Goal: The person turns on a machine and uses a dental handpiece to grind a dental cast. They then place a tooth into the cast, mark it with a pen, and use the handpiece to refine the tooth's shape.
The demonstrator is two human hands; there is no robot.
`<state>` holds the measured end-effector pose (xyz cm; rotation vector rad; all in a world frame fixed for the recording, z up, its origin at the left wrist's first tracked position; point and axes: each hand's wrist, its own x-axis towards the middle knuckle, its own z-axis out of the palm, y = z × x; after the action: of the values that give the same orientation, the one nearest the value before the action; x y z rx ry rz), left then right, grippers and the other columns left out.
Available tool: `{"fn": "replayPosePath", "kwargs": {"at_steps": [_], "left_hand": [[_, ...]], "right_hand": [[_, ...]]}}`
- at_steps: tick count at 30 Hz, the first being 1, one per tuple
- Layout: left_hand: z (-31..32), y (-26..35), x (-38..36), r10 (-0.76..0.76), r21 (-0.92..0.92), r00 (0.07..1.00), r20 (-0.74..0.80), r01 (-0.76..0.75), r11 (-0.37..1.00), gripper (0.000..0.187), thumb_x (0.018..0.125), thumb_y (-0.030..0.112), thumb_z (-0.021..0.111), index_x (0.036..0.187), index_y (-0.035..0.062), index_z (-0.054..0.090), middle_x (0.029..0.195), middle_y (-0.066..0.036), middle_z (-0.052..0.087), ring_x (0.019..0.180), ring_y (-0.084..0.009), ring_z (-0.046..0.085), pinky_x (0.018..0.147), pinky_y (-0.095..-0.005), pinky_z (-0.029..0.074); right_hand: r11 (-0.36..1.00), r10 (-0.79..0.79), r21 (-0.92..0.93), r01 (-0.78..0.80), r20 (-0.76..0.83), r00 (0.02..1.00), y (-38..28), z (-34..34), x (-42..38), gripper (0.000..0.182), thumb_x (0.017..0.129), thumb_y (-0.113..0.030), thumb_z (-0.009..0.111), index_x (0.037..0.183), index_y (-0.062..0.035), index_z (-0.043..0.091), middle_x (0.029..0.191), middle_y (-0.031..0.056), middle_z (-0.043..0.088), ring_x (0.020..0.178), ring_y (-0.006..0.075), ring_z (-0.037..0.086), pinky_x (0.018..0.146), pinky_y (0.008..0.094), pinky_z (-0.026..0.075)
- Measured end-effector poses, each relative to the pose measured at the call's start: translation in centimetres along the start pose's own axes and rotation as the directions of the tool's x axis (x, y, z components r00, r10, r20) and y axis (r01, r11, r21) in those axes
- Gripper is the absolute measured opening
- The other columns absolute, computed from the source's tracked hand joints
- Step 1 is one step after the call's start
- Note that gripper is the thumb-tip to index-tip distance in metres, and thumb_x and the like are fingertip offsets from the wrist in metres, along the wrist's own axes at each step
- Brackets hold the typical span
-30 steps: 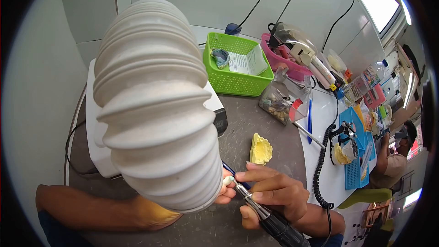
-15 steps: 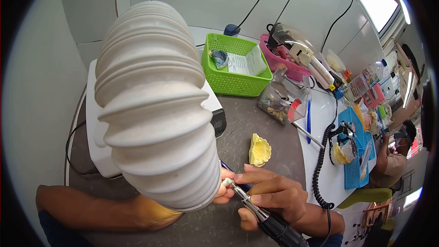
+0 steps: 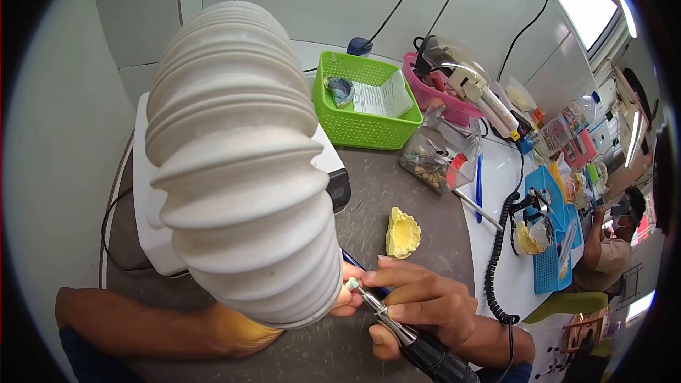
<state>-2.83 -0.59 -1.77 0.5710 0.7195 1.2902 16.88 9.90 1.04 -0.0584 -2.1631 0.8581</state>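
In my right hand (image 3: pixel 433 301) is a black and silver rotary handpiece (image 3: pixel 425 354), its tip pointing up and left. That tip is right at a small pale-green piece (image 3: pixel 352 284), which the fingertips of my left hand (image 3: pixel 346 306) pinch. A ribbed white hose (image 3: pixel 245 170) covers most of my left hand; only the fingertips and part of the wrist show. A slim dark-blue stick (image 3: pixel 352 259) lies partly behind my fingers. Just beyond my right hand, a yellow dental cast (image 3: pixel 403 233) sits on the grey mat (image 3: pixel 372 184).
Behind the hose stands a white machine (image 3: pixel 152 241). Farther back are a green basket (image 3: pixel 369 131), a pink basket (image 3: pixel 454 110) and a clear box (image 3: pixel 425 167) of small parts. A coiled black cord (image 3: pixel 491 269) and blue trays (image 3: pixel 552 269) lie to the right, near another person (image 3: pixel 606 252).
The handpiece tip and the pale-green piece have shifted very slightly against each other. Both hands otherwise keep their place.
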Motion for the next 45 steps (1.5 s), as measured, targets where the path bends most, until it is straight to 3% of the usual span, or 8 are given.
{"fn": "replayPosePath", "kwargs": {"at_steps": [10,16,18,21,37,39,43,45], "left_hand": [[0.03,0.05,0.02,-0.013,0.017,1.000,-0.018,0.013,1.000,0.021,0.093,-0.002,0.058,0.115,0.0001,0.059,0.112,-0.014,0.063,0.104,-0.0202,0.065,0.091,-0.0323,0.057],[0.64,0.37,0.16,0.023,-0.087,0.999,0.035,-0.019,0.996,0.020,0.094,-0.002,0.057,0.114,0.0000,0.059,0.113,-0.015,0.062,0.103,-0.0190,0.065,0.092,-0.0318,0.057],[0.25,0.19,0.10,0.034,0.030,0.999,0.014,-0.035,0.999,0.020,0.094,-0.001,0.057,0.114,0.0001,0.059,0.113,-0.015,0.062,0.103,-0.0191,0.064,0.091,-0.0318,0.057],[0.14,0.14,0.03,-0.013,0.016,1.000,-0.015,0.014,1.000,0.020,0.094,-0.002,0.057,0.114,0.0002,0.059,0.114,-0.015,0.062,0.104,-0.0193,0.064,0.091,-0.0321,0.057],[0.15,0.00,0.08,0.016,0.012,1.000,-0.011,-0.016,1.000,0.021,0.094,-0.002,0.057,0.115,-0.0008,0.058,0.112,-0.016,0.063,0.100,-0.0208,0.066,0.089,-0.0329,0.058],[0.78,0.52,0.19,-0.004,-0.123,1.000,0.021,0.006,0.992,0.021,0.094,-0.003,0.057,0.115,-0.0005,0.058,0.113,-0.016,0.063,0.100,-0.0206,0.066,0.090,-0.0326,0.058],[0.73,0.41,0.15,0.045,-0.073,0.998,0.042,-0.042,0.996,0.021,0.094,-0.003,0.057,0.115,-0.0003,0.058,0.113,-0.016,0.063,0.100,-0.0206,0.066,0.090,-0.0323,0.058],[0.55,0.56,0.11,-0.057,-0.234,0.998,0.032,0.063,0.970,0.022,0.094,-0.003,0.057,0.115,-0.0003,0.058,0.113,-0.016,0.063,0.100,-0.0206,0.066,0.090,-0.0323,0.058]], "right_hand": [[1.000,0.004,-0.012,-0.004,-0.001,1.000,-0.14,0.01,0.09,0.039,0.071,-0.005,0.084,0.098,-0.0016,0.056,0.082,0.0117,0.066,0.096,0.0369,0.069,0.086,0.0506,0.057],[1.000,0.001,-0.001,-0.001,0.003,1.000,-0.26,0.04,0.18,0.038,0.072,-0.005,0.084,0.098,-0.0016,0.056,0.082,0.0117,0.065,0.096,0.0366,0.070,0.086,0.0506,0.057],[1.000,0.005,0.001,-0.005,-0.001,1.000,-0.19,0.06,0.10,0.038,0.072,-0.005,0.084,0.098,-0.0017,0.056,0.082,0.0117,0.065,0.096,0.0365,0.070,0.086,0.0507,0.057],[1.000,0.007,0.001,-0.007,-0.004,1.000,-0.15,0.07,0.10,0.038,0.072,-0.005,0.083,0.098,-0.0016,0.056,0.082,0.0117,0.065,0.096,0.0365,0.070,0.086,0.0507,0.057],[1.000,-0.005,-0.019,0.005,0.008,1.000,-0.39,-0.02,0.23,0.037,0.073,-0.005,0.083,0.098,-0.0010,0.056,0.083,0.0121,0.065,0.095,0.0366,0.070,0.086,0.0503,0.057],[1.000,-0.006,-0.021,0.006,0.007,1.000,-0.36,-0.01,0.24,0.037,0.073,-0.005,0.083,0.098,-0.0012,0.056,0.083,0.0120,0.065,0.095,0.0363,0.070,0.086,0.0501,0.057],[1.000,0.008,-0.004,-0.008,-0.012,1.000,-0.02,0.03,-0.01,0.037,0.072,-0.006,0.083,0.098,-0.0013,0.057,0.083,0.0117,0.066,0.095,0.0358,0.070,0.086,0.0496,0.057],[1.000,0.008,-0.007,-0.008,-0.007,1.000,-0.13,0.00,0.07,0.037,0.073,-0.005,0.083,0.097,-0.0012,0.057,0.083,0.0119,0.066,0.095,0.0358,0.070,0.086,0.0497,0.057]]}}
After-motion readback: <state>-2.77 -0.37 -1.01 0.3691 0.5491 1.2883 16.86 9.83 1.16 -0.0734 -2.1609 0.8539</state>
